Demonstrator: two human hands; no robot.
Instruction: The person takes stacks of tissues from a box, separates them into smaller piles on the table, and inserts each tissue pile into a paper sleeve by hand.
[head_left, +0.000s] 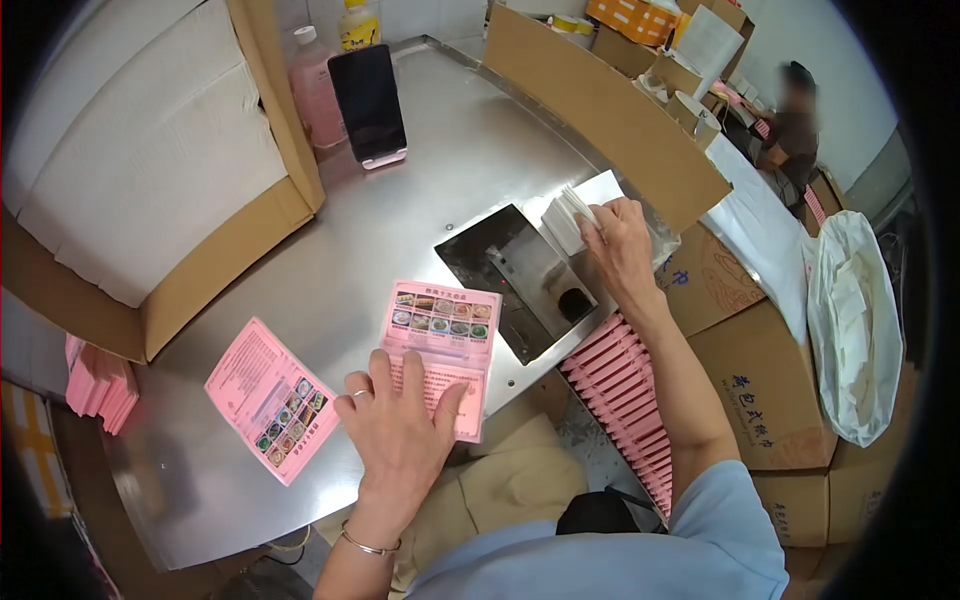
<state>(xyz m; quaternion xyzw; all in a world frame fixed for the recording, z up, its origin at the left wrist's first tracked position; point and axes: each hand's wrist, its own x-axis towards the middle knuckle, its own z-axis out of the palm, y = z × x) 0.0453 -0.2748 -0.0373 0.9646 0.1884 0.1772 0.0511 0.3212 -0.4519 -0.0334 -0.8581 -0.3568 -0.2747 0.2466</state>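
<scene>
A blue shirt (600, 560) lies nearest the camera, and beyond it the person's left hand (398, 420) rests spread and palm down over the lower part of an unfolded pink card (440, 312) on the metal table (270, 240). The right hand (622, 250) pinches the edge of a white stack (565, 222) beside the dark recess (500, 250). The step seems to be steadying the card while gripping the stack; moving any white pieces would call for a light, even pinch.
</scene>
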